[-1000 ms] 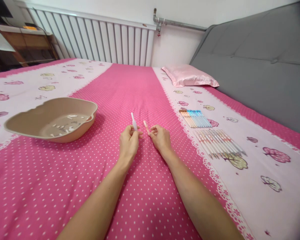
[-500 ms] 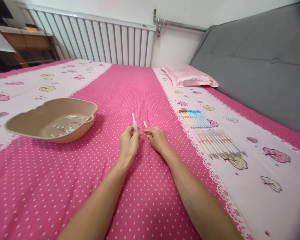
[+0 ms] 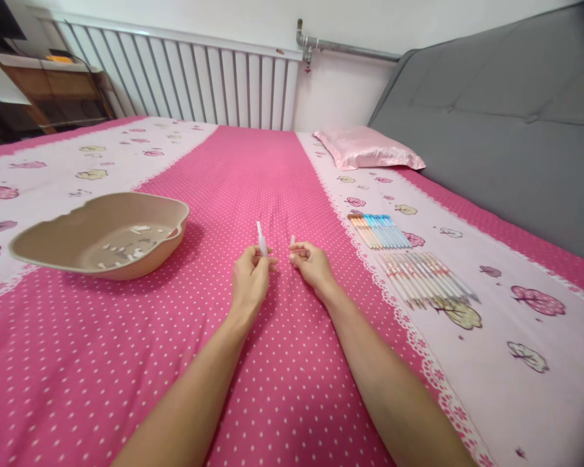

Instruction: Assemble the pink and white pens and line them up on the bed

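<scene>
Between the fingers of my left hand (image 3: pixel 251 277) is a slim white translucent tube (image 3: pixel 262 242) with a narrower tip, pointing up and away from me. My right hand (image 3: pixel 313 264) pinches a small whitish piece (image 3: pixel 292 239), of which only the top end shows above the fingertips. A short gap separates the two hands, just above the pink dotted bedspread (image 3: pixel 272 363). To the left stands a beige basin (image 3: pixel 53 243) with several small white pieces (image 3: pixel 135 253) lying on its bottom.
On the right lies a row of blue and orange pens (image 3: pixel 380 231), with a row of whitish pens (image 3: pixel 425 277) nearer to me. Farther back are a pink pillow (image 3: pixel 370 148), a grey headboard (image 3: pixel 496 110) and a white radiator (image 3: pixel 199 81).
My right hand has moved slightly right, away from the left hand, and the whitish piece in it now stands more upright. My left hand holds the tube almost unmoved.
</scene>
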Available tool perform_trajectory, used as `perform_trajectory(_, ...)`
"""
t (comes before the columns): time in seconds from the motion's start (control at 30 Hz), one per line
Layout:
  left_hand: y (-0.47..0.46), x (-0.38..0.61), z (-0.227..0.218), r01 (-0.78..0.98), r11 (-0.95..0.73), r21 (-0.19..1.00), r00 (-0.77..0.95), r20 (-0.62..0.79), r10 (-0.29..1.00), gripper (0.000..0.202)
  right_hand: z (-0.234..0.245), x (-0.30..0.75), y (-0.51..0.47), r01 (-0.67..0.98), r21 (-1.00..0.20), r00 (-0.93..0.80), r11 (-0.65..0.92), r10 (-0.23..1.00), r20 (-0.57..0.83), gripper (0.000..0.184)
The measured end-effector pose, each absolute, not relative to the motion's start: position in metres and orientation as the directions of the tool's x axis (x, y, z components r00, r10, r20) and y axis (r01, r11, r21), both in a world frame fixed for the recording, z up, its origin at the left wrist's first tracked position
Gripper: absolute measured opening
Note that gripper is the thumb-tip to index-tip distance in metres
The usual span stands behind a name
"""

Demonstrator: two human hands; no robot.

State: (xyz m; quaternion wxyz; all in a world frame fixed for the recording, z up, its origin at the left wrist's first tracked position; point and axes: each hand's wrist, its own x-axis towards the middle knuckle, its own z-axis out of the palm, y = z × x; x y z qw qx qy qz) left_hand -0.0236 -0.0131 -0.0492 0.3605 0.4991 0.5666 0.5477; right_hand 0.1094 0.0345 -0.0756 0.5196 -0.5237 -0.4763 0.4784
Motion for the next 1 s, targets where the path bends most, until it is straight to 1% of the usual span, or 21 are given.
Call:
perform_trajectory(0.1,-0.012,-0.024,-0.052,0.165,-0.101,0.981,-0.227,0.138,0.964,0.017,-0.069,0.109,0.034,-0.221,-0.971,0.091,-0.096,0.989,-0.118,0.015)
perform_trajectory(0.2,-0.012,-0.023,-0.053,0.161,-0.096,0.982,-0.216,0.131,0.968,0.018,-0.059,0.112,0.033,-0.426,-0.888,0.054,-0.174,0.975,-0.217,0.015)
perform_trajectory(0.27,-0.012,-0.023,-0.052,0.171,-0.092,0.981,-0.214,0.128,0.969,0.017,-0.052,0.115,0.033,-0.528,-0.822,0.025,-0.214,0.963,-0.267,0.016)
perform_trajectory(0.37,-0.014,-0.022,-0.049,0.182,-0.085,0.980,-0.215,0.124,0.969,0.017,-0.046,0.118,0.033,-0.632,-0.731,0.000,-0.259,0.943,-0.333,0.016)
perform_trajectory(0.5,-0.015,-0.023,-0.047,0.175,-0.082,0.981,-0.211,0.119,0.970,0.018,-0.043,0.119,0.033,-0.701,-0.644,-0.034,-0.306,0.916,-0.399,0.017)
perform_trajectory(0.63,-0.015,-0.022,-0.047,0.177,-0.080,0.981,-0.211,0.118,0.970,0.018,-0.041,0.117,0.032,-0.729,-0.588,-0.067,-0.351,0.891,-0.448,0.020)
perform_trajectory(0.8,-0.014,-0.022,-0.050,0.166,-0.095,0.982,-0.210,0.129,0.969,0.017,-0.037,0.116,0.029,-0.734,-0.543,-0.120,-0.408,0.864,-0.488,0.017)
perform_trajectory(1.0,-0.014,-0.022,-0.049,0.219,-0.097,0.971,-0.176,0.137,0.975,0.019,-0.029,0.118,0.024,-0.710,-0.516,-0.203,-0.479,0.841,-0.501,0.011)
